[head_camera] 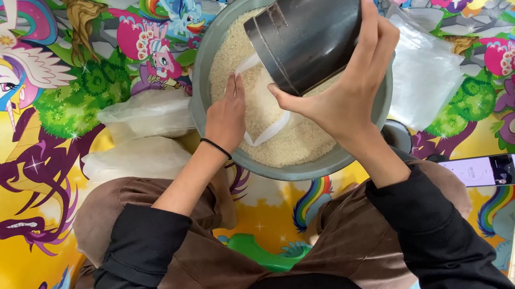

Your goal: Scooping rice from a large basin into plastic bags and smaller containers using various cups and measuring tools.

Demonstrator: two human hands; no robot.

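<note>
Head view, looking straight down on a seated person in brown trousers and black sleeves, on a brightly coloured cartoon-print mat [6, 197]. A grey round basin [206, 58] sits on the mat ahead of the knees and holds white rice [229, 52] to a good depth. The right hand [346, 90] grips a dark metal can [305, 25], fingers wrapped around its side and thumb across the front; the can is tilted with its mouth down toward the left, over the basin. The left hand [227, 115] rests at the near-left rim of the basin, fingers closed on the edge of a clear plastic bag [262, 107] that lies open on the rice directly beneath the can's mouth; the bag already contains rice. A black band circles the left wrist. Just left of the basin lie two filled plastic bags [144, 136], touching each other. To the right of the basin lies a flat stack of empty clear bags [424, 76]. A phone [483, 171] lies on the mat near the right knee. A green object [255, 251] shows between the legs; its kind cannot be determined.
</note>
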